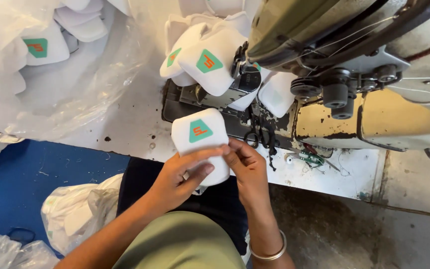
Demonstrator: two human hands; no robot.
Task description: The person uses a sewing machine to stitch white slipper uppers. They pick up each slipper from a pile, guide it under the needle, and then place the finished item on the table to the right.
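Note:
My left hand (177,174) grips a white padded fabric piece (198,137) with a green patch, thumb lying across its lower edge. My right hand (245,167) pinches the same piece at its right lower side; a metal bangle sits on that wrist. The piece is held just in front of the sewing machine's needle area (247,82). Behind it, a chain of similar white pieces (210,62) with green patches hangs off the back of the machine.
A worn cream industrial sewing machine (354,74) fills the upper right on a white table (125,129). A clear plastic bag of white pieces (41,60) lies upper left. More plastic bags (73,209) sit on the blue floor at lower left.

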